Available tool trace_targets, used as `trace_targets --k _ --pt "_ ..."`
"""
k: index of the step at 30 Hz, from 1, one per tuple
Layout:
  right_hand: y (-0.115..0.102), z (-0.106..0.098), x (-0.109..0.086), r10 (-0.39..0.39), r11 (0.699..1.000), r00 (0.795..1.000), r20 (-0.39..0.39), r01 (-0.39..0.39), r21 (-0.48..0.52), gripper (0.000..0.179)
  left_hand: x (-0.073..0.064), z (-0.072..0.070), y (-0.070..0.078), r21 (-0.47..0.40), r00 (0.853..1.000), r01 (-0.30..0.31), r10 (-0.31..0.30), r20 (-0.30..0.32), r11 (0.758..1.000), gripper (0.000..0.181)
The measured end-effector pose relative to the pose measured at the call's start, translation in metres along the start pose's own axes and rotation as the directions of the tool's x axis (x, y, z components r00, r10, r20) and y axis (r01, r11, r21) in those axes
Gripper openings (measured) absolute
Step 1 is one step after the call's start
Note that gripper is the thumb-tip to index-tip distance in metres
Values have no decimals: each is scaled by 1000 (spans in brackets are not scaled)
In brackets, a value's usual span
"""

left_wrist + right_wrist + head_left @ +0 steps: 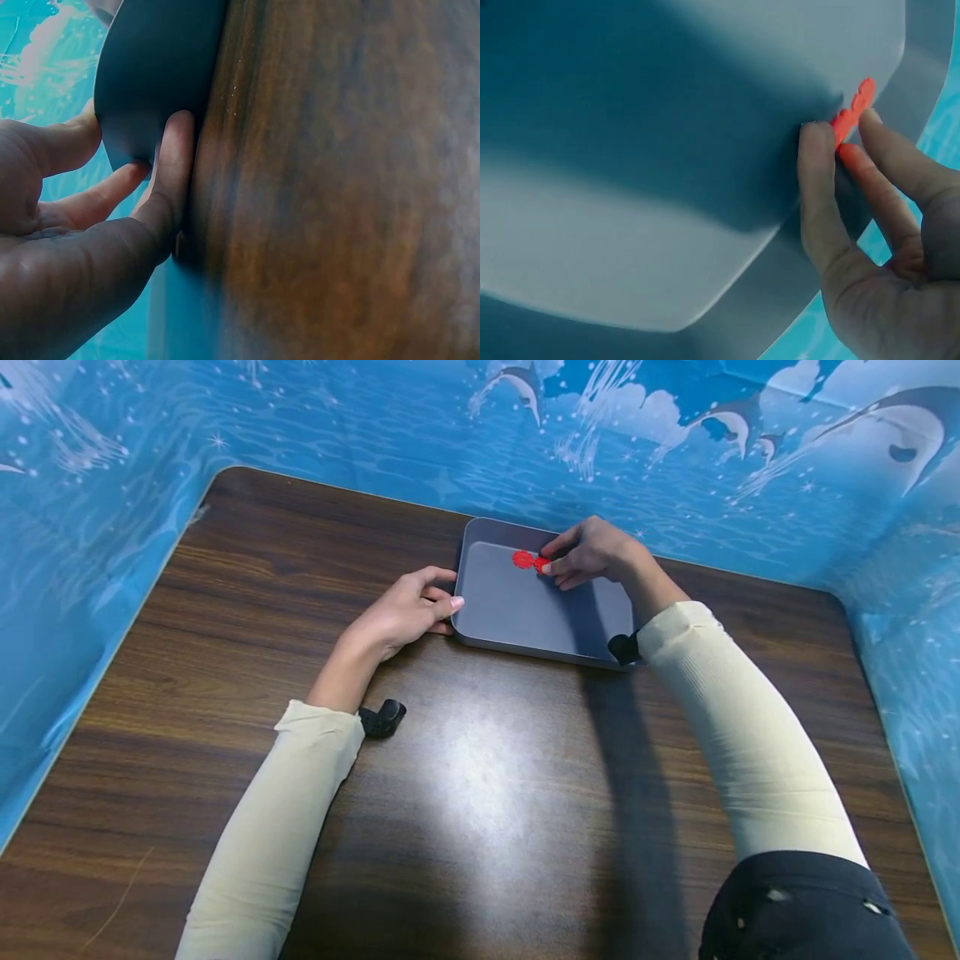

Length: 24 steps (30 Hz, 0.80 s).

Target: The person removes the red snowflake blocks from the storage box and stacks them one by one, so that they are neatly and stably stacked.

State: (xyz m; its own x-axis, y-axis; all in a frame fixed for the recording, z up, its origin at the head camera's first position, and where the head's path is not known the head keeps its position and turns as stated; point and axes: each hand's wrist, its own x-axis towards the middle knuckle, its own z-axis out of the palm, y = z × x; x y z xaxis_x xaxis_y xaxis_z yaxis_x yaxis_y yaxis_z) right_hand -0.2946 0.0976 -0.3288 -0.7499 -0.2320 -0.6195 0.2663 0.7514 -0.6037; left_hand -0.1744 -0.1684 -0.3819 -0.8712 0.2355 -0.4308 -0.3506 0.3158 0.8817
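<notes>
A grey rectangular tray (517, 618) lies at the table's far edge. Its left rim is held by my left hand (405, 610), thumb over the edge; in the left wrist view, fingers (176, 150) press against its outer wall. Over the tray's back part, my right hand (592, 552) pinches a small red plastic piece (523, 559) by its right end. The piece looks like two scalloped discs joined by a narrow middle. Seen by the right wrist camera, the red piece (863, 94) appears edge-on between thumb and fingertips; part of it is hidden behind them.
The dark wood-grain table (225, 610) has rounded corners. A blue sheet (337, 435) printed with dolphins hangs directly behind the table and at both sides. Black wrist cameras sit at both cuffs; the right one (624, 648) is over the tray's front right corner.
</notes>
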Motion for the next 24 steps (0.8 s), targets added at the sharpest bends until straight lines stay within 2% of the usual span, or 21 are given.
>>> trace_targets --k 3,12,18,24 --pt "-2 5 1 -9 1000 1000 -6 9 -13 44 0 0 0 3 1000 0 0 0 1000 59" --pt "2 14 5 -55 985 996 -70 42 -168 24 0 0 1 4 1000 -2 2 3 1000 59" --pt "4 14 7 -58 969 995 -75 38 -243 23 -1 0 1 -2 1000 -5 5 1 1000 59" --pt "5 14 7 -46 965 995 -92 21 -262 22 0 0 0 5 1000 -7 7 2 1000 59"
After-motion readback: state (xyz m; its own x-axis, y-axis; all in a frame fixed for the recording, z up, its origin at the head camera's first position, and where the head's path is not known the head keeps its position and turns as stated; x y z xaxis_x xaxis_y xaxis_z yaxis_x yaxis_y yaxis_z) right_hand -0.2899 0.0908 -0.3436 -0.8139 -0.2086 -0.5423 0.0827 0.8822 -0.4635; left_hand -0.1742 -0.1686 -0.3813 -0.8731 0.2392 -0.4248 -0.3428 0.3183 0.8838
